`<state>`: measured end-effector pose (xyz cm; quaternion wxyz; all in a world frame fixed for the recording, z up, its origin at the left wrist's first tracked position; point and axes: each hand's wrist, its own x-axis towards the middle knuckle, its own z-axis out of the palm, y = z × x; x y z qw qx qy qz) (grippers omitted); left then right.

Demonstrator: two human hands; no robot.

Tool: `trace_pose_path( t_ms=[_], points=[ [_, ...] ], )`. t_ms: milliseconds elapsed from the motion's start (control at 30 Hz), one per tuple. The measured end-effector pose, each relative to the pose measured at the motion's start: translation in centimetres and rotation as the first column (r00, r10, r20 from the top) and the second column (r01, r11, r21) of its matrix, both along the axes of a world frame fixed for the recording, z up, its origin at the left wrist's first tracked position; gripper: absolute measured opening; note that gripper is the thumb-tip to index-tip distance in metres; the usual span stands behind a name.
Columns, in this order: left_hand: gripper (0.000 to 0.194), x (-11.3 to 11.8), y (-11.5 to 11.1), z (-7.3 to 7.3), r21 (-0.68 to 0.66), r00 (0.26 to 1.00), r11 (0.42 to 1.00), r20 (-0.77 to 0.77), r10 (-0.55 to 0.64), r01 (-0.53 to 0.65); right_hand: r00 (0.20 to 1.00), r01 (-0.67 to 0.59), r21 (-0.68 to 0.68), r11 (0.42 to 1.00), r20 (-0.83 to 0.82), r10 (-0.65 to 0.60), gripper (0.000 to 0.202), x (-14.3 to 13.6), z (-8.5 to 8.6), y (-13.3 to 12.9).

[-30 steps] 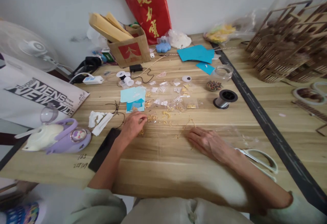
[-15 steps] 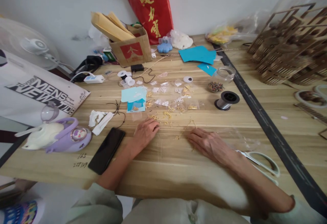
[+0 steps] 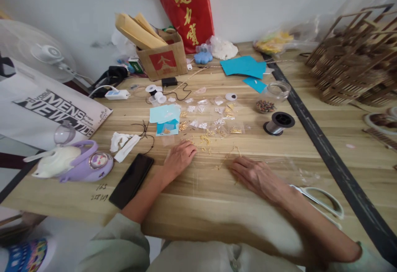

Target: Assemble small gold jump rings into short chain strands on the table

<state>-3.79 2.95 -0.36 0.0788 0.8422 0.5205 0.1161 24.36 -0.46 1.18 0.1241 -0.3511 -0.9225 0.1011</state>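
Note:
My left hand rests on the wooden table with its fingers curled and close together, covering a small pile of gold beads. What its fingertips hold, if anything, is hidden. To the right, my right hand lies palm down with fingers pressed together at a thin gold chain. One stretch of the chain loops out beyond the fingertips, and a bit shows below them. Between the hands and a little farther off lie loose gold beads. Small clear bags of gold beads and silvery pieces sit behind these.
Left of my left arm lies a black phone, near a purple water bottle. White-handled scissors lie beside my right forearm. Farther back are a wire spool, a glass jar, blue cards and a cardboard box.
My left hand has slid slightly forward over the small bead pile, which showed before. My right hand stays by the chain. The whole view has shifted a little.

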Motion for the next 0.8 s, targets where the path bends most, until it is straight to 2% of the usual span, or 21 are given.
trace_pose_path(
  t_ms=[133, 300, 567, 800],
  points=[
    [0.014, 0.0, 0.3, 0.1, 0.019, 0.999, 1.0, 0.034, 0.014, -0.015, 0.997, -0.027, -0.02, 0.999, 0.071, 0.028, 0.021, 0.1, 0.0, 0.1],
    [0.009, -0.5, 0.8, 0.5, 0.058, 0.997, 0.998, 0.071, -0.013, 0.008, 0.998, -0.041, -0.004, 0.999, 0.048, 0.042, 0.022, 0.2, 0.0, 0.2],
    [0.012, -0.6, 1.3, 1.5, 0.008, 0.988, 0.988, -0.026, -0.155, 0.156, 0.999, -0.03, -0.015, 0.999, 0.024, 0.031, 0.02, 0.2, 0.1, 0.2],
    [0.013, -0.5, 1.9, 1.7, -0.015, 0.975, 0.978, -0.072, -0.208, 0.208, 0.999, -0.035, -0.013, 0.999, 0.024, 0.035, 0.019, 0.3, -0.1, 0.2]
  ],
)
